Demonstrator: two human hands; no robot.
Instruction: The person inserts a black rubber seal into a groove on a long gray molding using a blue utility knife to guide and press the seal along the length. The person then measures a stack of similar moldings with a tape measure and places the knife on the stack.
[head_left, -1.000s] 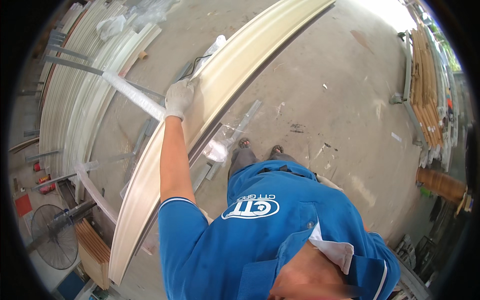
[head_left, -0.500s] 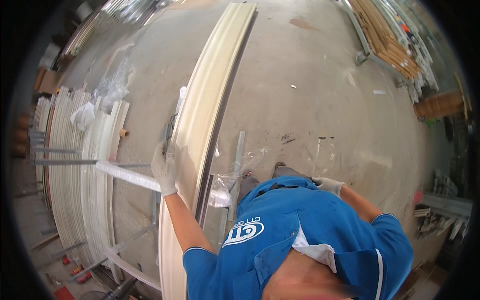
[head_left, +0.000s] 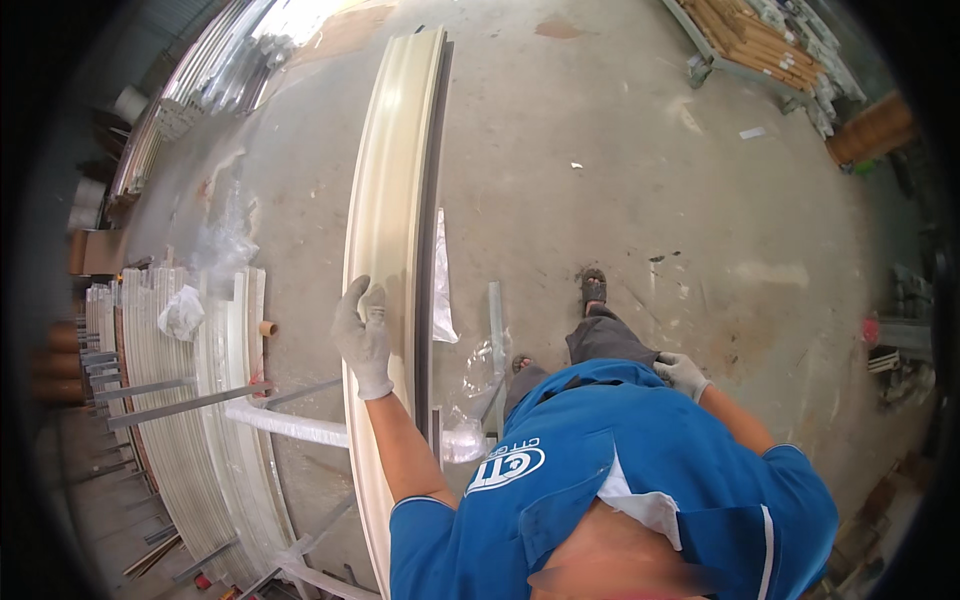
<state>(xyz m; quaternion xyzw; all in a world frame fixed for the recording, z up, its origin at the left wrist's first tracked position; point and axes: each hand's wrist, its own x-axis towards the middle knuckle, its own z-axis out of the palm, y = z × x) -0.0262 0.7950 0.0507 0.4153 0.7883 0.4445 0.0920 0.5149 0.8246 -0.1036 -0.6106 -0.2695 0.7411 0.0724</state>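
My left hand (head_left: 363, 340), in a pale glove with greyish fingers, is at the left edge of a long cream panel stack (head_left: 395, 180). Its fingers are apart and slightly bent, with nothing gripped between them. A dark strip (head_left: 425, 200) runs along the stack's right side. My right hand (head_left: 683, 375), also gloved, is by my right hip against my grey trousers. Its fingers look curled; what they may hold is hidden. A wrapped support bar (head_left: 290, 424) reaches under the panels from the left.
Long pale profiles (head_left: 170, 400) lie on a metal rack at left, with crumpled plastic (head_left: 182, 313) on top. Clear wrap (head_left: 475, 400) and a metal bar (head_left: 496, 320) are between the panels and my feet. Brown lengths (head_left: 755, 45) lie on a rack at far right.
My left hand's fingers have spread, and it sits higher beside the panels. My view has shifted, and my right foot shows farther forward. My right hand stays by the hip.
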